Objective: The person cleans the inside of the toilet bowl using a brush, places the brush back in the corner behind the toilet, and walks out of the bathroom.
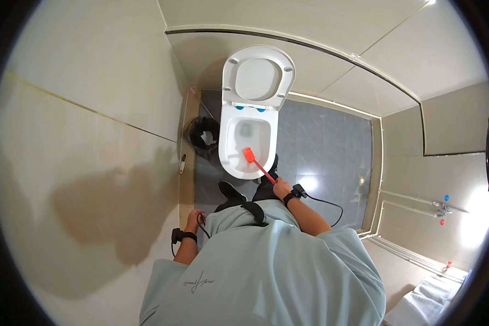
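My right hand [282, 188] is closed around the handle of a red toilet brush [265, 173]. The brush's orange-red head [249, 155] rests against the inside of the white toilet bowl [230, 163], toward its front. Water shows deeper in the bowl. The lid [257, 79] and seat are raised. My left hand [194, 219] hangs low beside my shirt, near the left wall, with a black cable beside it. Its fingers are small and partly hidden, so their grip is unclear. Both wrists wear black straps with small devices.
A bin with a black liner [193, 136] stands left of the toilet. A white-and-dark object [183, 163] lies on the ledge by the wall. Grey floor tiles [326, 141] lie to the right. Pipes and a tap [442, 208] are on the right wall. Black cables trail from my wrists.
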The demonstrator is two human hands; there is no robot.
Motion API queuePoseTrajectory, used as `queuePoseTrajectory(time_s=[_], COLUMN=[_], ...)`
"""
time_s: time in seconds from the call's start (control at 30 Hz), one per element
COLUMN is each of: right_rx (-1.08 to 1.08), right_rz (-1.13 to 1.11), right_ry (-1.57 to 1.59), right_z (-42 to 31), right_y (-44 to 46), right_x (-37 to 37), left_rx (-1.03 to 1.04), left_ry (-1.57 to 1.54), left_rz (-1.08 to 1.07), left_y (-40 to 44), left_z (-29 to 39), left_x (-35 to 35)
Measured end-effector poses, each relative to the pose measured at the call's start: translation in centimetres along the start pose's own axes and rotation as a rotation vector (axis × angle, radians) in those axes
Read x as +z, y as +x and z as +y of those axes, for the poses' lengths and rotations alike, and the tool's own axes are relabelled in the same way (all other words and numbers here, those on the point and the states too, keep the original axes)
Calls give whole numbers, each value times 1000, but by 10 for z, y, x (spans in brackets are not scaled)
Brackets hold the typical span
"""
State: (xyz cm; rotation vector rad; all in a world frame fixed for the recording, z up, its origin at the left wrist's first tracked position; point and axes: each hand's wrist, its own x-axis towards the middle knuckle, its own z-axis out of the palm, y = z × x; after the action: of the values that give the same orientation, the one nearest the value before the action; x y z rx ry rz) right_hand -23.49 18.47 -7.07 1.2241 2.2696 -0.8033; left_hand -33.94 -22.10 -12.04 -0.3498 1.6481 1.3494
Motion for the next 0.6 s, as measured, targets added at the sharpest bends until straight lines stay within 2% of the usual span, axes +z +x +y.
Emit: queuePoseTrajectory(time_s=[0.1, 0.17, 0.3, 0.5, 0.57, 0.6], right_rx=[-54, -115, -276, -319, -456, -452], right_rz=[-9, -19, -42, -83, -64, -47], right_ry=[-23, -20, 8, -98, -104, -106], right_z=[2, -7, -19, -23, -24, -32], right_y=[2, 0, 15, 80, 111, 121], right_x=[-2, -13, -22, -31, -40, -52], left_rx=[-53, -42, -122, -149, -153, -150], left_ry=[-142, -56, -132, -223, -230, -223], left_rz=[89, 140, 216, 268, 340, 390], left_y=[-14, -25, -47, -65, -74, -78], left_z=[-2, 1, 8, -2, -2, -1], left_x=[6, 12, 30, 72, 100, 117])
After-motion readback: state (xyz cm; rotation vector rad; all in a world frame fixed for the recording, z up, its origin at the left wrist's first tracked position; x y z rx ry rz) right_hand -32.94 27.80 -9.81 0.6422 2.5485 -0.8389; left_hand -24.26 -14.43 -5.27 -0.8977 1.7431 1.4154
